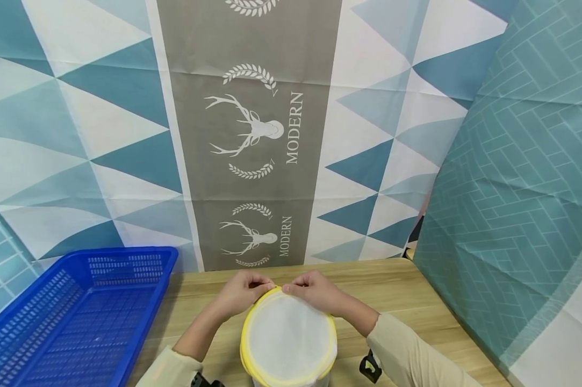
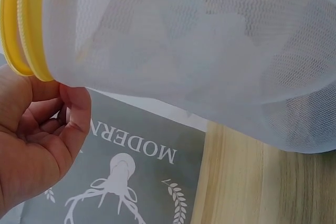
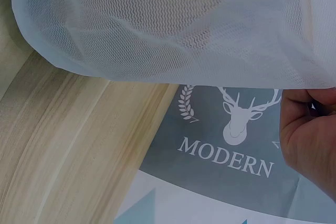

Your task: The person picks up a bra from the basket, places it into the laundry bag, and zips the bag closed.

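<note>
Over the wooden table (image 1: 392, 290), pinched the white mesh bag (image 1: 291, 338) at its yellow zip trim (image 1: 244, 349) with left hand (image 1: 237, 295) and right hand (image 1: 323, 295) close together at the far edge, and probably risked snagging that trim or crumpling the bag by tugging unevenly.

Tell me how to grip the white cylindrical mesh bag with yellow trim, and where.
Probably by the yellow trim round the top of the white cylindrical mesh bag, pinched at its far edge, left hand and right hand coming from either side. The bag stands upright with that rim facing up, and the trim looks thicker than the creased mesh wall, which would likely give.
</note>
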{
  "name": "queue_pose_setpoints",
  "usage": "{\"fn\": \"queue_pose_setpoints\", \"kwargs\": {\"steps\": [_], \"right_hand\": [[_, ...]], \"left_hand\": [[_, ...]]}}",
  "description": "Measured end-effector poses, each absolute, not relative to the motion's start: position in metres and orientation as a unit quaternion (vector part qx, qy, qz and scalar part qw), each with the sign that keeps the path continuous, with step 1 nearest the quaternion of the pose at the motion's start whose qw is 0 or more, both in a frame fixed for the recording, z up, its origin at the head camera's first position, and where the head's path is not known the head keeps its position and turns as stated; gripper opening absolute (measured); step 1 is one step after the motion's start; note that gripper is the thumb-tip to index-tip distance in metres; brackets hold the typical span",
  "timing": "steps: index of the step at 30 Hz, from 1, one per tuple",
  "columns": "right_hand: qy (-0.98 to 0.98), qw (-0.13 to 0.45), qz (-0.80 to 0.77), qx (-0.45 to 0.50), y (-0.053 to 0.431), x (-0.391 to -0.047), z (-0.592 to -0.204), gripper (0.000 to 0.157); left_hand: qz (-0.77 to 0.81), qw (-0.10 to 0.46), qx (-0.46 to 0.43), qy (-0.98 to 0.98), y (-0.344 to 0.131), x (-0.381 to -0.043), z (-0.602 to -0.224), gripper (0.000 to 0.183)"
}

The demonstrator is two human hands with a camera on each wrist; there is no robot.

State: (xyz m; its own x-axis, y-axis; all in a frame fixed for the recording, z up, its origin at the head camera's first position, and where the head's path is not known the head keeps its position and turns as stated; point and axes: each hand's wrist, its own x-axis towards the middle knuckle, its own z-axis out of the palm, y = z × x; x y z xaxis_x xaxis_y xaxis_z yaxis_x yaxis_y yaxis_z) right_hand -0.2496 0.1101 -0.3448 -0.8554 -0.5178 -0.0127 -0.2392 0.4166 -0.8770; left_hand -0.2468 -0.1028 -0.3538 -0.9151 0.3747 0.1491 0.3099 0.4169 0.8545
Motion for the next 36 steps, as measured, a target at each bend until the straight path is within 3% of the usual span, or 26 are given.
{"fn": "queue_pose_setpoints", "kwargs": {"steps": [13,21,36], "right_hand": [[0.827,0.146,-0.495,-0.223,0.114,-0.250,-0.346,0.033],[0.806,0.184,-0.520,-0.215,0.112,-0.252,-0.343,0.038],[0.822,0.162,-0.493,-0.236,0.108,-0.251,-0.342,0.032]], "left_hand": [[0.507,0.038,0.193,0.839,-0.102,-0.247,-0.356,0.019],[0.511,0.030,0.196,0.836,-0.096,-0.249,-0.354,0.020],[0.514,0.029,0.194,0.835,-0.098,-0.247,-0.353,0.020]]}}
